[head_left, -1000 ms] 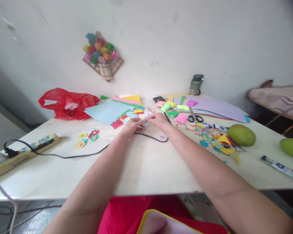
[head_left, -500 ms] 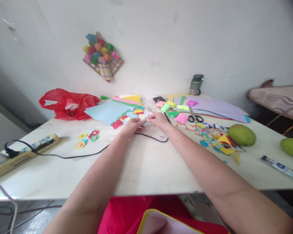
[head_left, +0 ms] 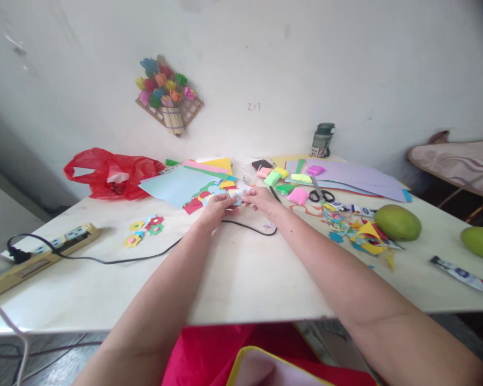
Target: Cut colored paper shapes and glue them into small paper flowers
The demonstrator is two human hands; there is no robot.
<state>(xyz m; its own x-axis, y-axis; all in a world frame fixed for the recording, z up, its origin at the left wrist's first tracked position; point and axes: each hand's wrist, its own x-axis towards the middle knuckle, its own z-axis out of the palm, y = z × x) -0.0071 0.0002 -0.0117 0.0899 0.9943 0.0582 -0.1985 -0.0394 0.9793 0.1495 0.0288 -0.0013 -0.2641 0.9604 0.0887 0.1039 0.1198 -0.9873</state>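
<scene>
Wall (head_left: pixel 265 53): whitish, scuffed, red writing, flower-and-lattice ornament (head_left: pixel 169 94)
Bench (head_left: pixel 261 289): white top, against wall
Floor (head_left: pixel 56 370): grey, shiny
Ironing board (head_left: pixel 459 166): right, patterned cover
Light: soft

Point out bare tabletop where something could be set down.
Free: the tabletop between the forearms, nearer than the black cable; leftward, between that cable and the near edge. Crowded: beyond both hands, and around the paper scraps.

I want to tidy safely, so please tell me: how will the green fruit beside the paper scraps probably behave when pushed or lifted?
The green fruit would probably roll unevenly, since its shape is a rounded oval. It may feel fairly heavy, as it looks like a whole mango. Its smooth-looking skin could be somewhat slippery.
</scene>
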